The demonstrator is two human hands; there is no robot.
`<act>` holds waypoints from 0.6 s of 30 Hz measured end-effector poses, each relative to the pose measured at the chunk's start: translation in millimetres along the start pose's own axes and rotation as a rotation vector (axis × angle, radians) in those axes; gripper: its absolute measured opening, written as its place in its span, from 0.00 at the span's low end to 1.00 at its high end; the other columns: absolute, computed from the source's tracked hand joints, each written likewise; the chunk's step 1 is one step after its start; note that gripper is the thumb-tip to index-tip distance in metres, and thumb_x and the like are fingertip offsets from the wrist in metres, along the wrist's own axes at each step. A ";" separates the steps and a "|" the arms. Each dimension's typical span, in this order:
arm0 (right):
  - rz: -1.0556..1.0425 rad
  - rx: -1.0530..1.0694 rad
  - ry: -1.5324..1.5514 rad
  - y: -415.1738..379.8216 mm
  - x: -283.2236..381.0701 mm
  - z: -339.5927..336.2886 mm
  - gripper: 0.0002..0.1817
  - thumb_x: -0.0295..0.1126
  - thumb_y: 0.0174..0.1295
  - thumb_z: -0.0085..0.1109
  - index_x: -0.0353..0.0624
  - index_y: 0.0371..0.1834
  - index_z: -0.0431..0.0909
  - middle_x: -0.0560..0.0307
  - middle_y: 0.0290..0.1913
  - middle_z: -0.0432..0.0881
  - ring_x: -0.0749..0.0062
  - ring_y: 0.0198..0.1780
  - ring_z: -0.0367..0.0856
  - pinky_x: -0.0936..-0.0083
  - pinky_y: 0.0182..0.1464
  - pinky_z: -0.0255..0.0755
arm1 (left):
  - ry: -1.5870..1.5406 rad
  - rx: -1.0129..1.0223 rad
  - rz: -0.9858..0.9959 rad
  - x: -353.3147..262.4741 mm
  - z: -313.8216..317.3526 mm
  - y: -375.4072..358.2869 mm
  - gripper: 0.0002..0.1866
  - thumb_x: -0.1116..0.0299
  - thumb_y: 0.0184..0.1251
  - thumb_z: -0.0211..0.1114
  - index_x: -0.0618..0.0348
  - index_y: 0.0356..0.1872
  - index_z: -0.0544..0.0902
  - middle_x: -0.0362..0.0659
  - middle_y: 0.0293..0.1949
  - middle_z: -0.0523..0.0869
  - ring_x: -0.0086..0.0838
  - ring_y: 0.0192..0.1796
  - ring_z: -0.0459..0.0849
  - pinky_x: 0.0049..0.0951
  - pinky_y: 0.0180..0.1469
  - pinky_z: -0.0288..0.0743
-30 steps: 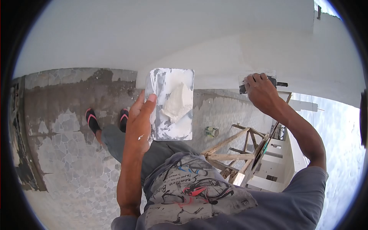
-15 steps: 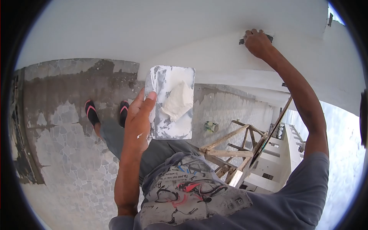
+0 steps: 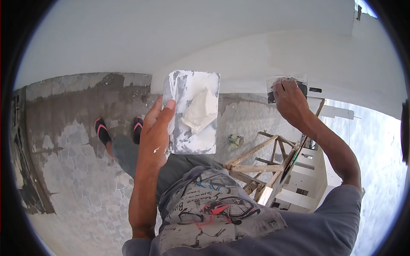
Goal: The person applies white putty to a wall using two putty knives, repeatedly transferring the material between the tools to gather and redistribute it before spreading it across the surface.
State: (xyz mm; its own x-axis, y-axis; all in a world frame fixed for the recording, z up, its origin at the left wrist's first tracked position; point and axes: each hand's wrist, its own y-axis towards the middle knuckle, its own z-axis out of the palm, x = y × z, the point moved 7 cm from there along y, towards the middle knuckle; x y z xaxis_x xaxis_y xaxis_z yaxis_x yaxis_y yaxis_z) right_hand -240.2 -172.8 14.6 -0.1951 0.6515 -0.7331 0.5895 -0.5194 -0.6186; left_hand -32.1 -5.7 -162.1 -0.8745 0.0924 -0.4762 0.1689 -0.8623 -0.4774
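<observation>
My left hand (image 3: 157, 132) grips a flat, putty-smeared board (image 3: 177, 144), its thumb lying over the left edge. On the board sits a thick lump of white putty (image 3: 200, 112). Out to the right, my right hand (image 3: 290, 99) is closed around a wide putty knife (image 3: 271, 94) with a dark, white-smeared blade. The blade's far edge lies against the lower part of the white wall (image 3: 239, 55), close to its bottom edge. My fingers cover the middle of the knife.
Wooden scaffolding (image 3: 256, 166) stands below on the right. A small printed bucket (image 3: 235, 140) rests on the stone-patterned floor (image 3: 94, 162). My feet in dark sandals (image 3: 102, 130) are at the left. Beyond the scaffolding is a pale building (image 3: 301, 183).
My right hand and the putty knife have come down the wall toward its lower edge, showing more of the blade. The left hand holds the board almost where it was.
</observation>
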 end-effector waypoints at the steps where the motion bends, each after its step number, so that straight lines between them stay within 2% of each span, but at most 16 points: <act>1: -0.017 0.026 0.032 -4.4 5.1 -7.1 0.21 0.28 0.64 0.53 0.27 0.58 0.75 0.42 0.57 0.77 0.57 0.61 0.74 0.61 0.65 0.67 | 0.013 -0.002 -0.008 -6.1 4.5 -3.6 0.33 0.58 0.76 0.58 0.75 0.71 0.63 0.51 0.64 0.76 0.30 0.65 0.73 0.25 0.68 0.61; 2: -0.035 0.050 0.064 -3.4 7.1 -12.6 0.22 0.28 0.64 0.53 0.27 0.59 0.74 0.42 0.58 0.77 0.57 0.62 0.74 0.61 0.65 0.66 | 0.025 -0.007 -0.015 -9.8 6.4 -4.6 0.33 0.58 0.76 0.58 0.74 0.70 0.64 0.51 0.64 0.77 0.29 0.65 0.74 0.25 0.68 0.62; 5: 0.031 -0.092 0.004 15.1 -13.3 -35.3 0.22 0.27 0.64 0.53 0.28 0.61 0.73 0.42 0.58 0.76 0.58 0.62 0.74 0.61 0.65 0.67 | -0.038 0.069 -0.019 -5.1 5.8 -0.8 0.38 0.61 0.73 0.61 0.78 0.73 0.57 0.52 0.66 0.73 0.30 0.68 0.71 0.25 0.70 0.59; 6: 0.052 -0.184 -0.061 25.4 -29.0 -37.0 0.19 0.28 0.62 0.54 0.31 0.55 0.79 0.45 0.56 0.78 0.59 0.59 0.75 0.57 0.64 0.69 | -0.015 0.067 -0.020 -5.8 6.6 -1.2 0.35 0.60 0.74 0.60 0.75 0.71 0.60 0.51 0.64 0.75 0.29 0.66 0.72 0.24 0.69 0.61; 8: 0.125 -0.142 -0.095 55.6 -67.7 -23.7 0.16 0.27 0.62 0.56 0.34 0.52 0.81 0.49 0.56 0.79 0.60 0.60 0.76 0.57 0.64 0.70 | 0.029 0.057 -0.024 -7.6 7.6 -3.0 0.29 0.59 0.77 0.57 0.71 0.69 0.67 0.48 0.61 0.79 0.27 0.62 0.76 0.24 0.67 0.64; 10: 0.105 -0.110 -0.106 85.4 -97.8 -9.0 0.12 0.25 0.62 0.56 0.34 0.46 0.84 0.51 0.52 0.81 0.60 0.57 0.78 0.55 0.63 0.72 | 0.032 0.063 -0.033 -4.5 5.9 0.1 0.29 0.59 0.77 0.57 0.70 0.69 0.68 0.48 0.61 0.79 0.26 0.62 0.76 0.24 0.66 0.64; 13: 0.068 0.057 -0.165 113.4 -121.1 14.3 0.15 0.26 0.61 0.57 0.33 0.50 0.81 0.52 0.51 0.81 0.64 0.55 0.79 0.65 0.59 0.74 | 0.011 0.062 -0.032 7.9 -0.1 4.5 0.28 0.60 0.77 0.56 0.70 0.69 0.68 0.48 0.61 0.79 0.26 0.61 0.76 0.24 0.65 0.65; 18: 0.085 0.107 -0.095 110.1 -124.2 25.3 0.15 0.26 0.61 0.57 0.33 0.51 0.81 0.53 0.52 0.81 0.63 0.55 0.78 0.64 0.59 0.74 | -0.009 0.049 -0.037 12.0 -0.1 4.4 0.28 0.60 0.77 0.56 0.71 0.69 0.68 0.48 0.61 0.79 0.26 0.61 0.76 0.24 0.66 0.65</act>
State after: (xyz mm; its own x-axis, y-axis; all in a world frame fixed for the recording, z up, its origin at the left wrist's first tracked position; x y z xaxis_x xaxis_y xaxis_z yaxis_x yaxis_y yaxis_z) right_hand -170.9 -324.9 30.4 -0.2240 0.5503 -0.8043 0.5208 -0.6300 -0.5761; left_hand -41.8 -8.3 -170.0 -0.8840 0.1204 -0.4517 0.1139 -0.8817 -0.4578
